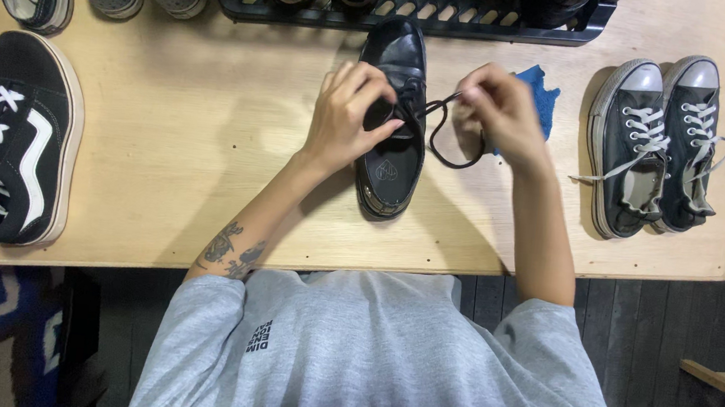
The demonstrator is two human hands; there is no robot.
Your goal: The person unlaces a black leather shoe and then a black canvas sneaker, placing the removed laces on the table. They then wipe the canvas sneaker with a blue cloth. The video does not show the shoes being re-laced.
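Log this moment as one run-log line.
left hand: on black shoe | right hand: pinching black lace | grey sneakers: right side of table

The light is bright and even on the wooden table (208, 122). It seems to come from above. Soft shadows fall beside the arms and under the black shoe (394, 125). The floor (659, 319) below is dark. The picture is mostly sharp. The black crate (421, 6) at the top is too dark to see well.
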